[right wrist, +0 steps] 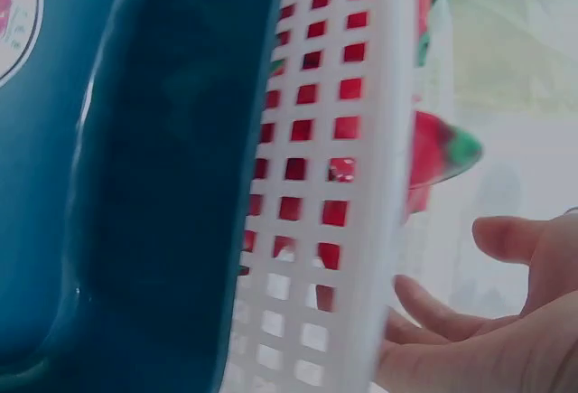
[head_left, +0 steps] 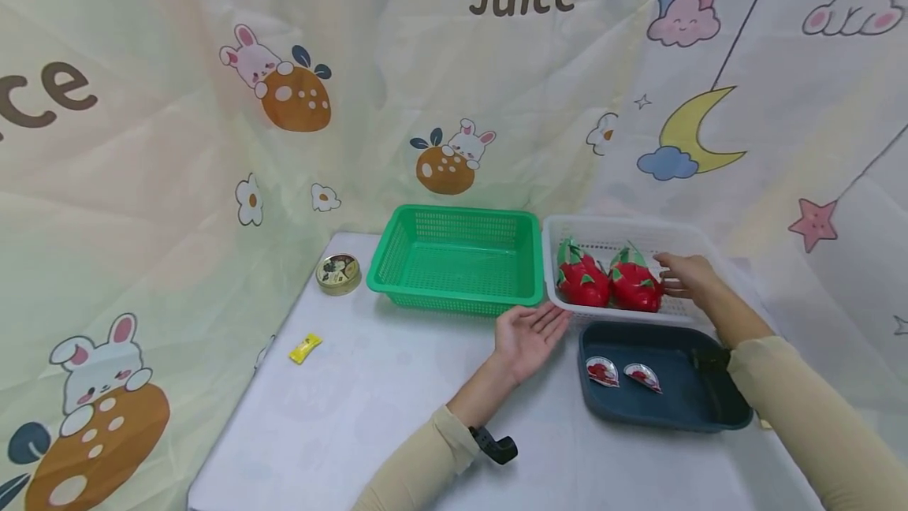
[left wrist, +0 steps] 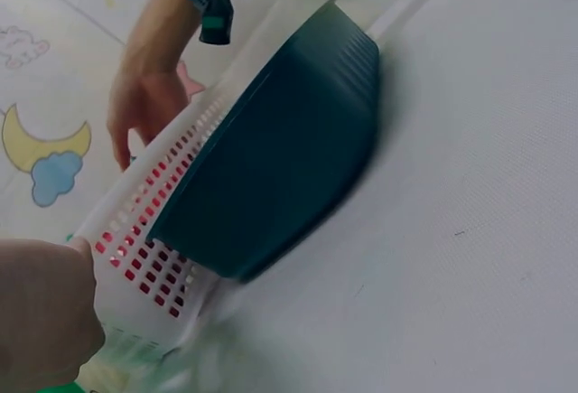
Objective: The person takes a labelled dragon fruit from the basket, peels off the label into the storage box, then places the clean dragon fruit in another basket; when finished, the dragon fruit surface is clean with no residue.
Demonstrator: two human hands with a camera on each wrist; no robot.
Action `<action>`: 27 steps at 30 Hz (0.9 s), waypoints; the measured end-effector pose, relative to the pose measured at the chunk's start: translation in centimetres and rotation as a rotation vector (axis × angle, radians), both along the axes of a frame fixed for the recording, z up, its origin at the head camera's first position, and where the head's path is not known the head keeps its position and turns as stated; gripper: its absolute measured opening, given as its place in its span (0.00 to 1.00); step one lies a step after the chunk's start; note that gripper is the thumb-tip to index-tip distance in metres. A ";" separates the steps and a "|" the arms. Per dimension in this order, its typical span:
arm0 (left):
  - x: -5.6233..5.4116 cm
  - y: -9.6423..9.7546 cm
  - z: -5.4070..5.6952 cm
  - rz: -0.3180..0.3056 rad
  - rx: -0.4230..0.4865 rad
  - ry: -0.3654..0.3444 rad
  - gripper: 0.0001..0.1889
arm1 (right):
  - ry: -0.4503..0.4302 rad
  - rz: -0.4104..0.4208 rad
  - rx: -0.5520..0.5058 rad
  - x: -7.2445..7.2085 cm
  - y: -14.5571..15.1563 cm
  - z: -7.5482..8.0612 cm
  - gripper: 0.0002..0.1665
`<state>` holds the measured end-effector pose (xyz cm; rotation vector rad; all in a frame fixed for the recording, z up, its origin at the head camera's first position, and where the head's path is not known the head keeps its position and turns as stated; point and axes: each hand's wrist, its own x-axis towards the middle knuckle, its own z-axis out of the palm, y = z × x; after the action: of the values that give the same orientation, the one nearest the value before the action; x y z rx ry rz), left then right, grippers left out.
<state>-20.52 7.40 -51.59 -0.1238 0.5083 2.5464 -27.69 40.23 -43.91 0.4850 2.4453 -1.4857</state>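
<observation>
Two red dragon fruits with green tips, the left one (head_left: 583,282) and the right one (head_left: 634,284), lie side by side in a white perforated basket (head_left: 617,314). My right hand (head_left: 690,281) is over the basket's right part, beside the right fruit. In the right wrist view its thumb and fingers (right wrist: 433,307) are spread apart with nothing between them. My left hand (head_left: 528,340) is palm up, its fingers extended at the white basket's near left corner, close to the green basket (head_left: 454,302). Whether it touches the rim, I cannot tell.
A dark blue tray (head_left: 667,414) stands in front of the white basket, holding two red-and-white round-edged pieces, one (head_left: 602,371) left of the other (head_left: 643,377). Farther left are a round gold tin (head_left: 338,274) and a small yellow packet (head_left: 305,348). A printed cloth hangs behind the table.
</observation>
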 end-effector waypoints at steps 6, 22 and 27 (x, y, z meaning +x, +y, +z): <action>0.0 -0.5 0.0 0.003 -0.009 -0.002 0.30 | 0.030 -0.034 -0.024 0.6 -0.7 0.8 0.51; 0.0 -5.4 2.8 -0.084 -0.225 0.068 0.33 | 0.299 -0.005 0.190 3.8 -5.4 3.9 0.43; 0.1 -7.6 4.2 -0.075 -0.254 0.111 0.31 | 0.391 0.104 0.338 5.0 -6.5 4.1 0.42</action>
<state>-20.46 -0.17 -47.34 -0.0542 0.8629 2.4156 -22.66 33.76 -39.77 0.1260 2.9951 -1.2216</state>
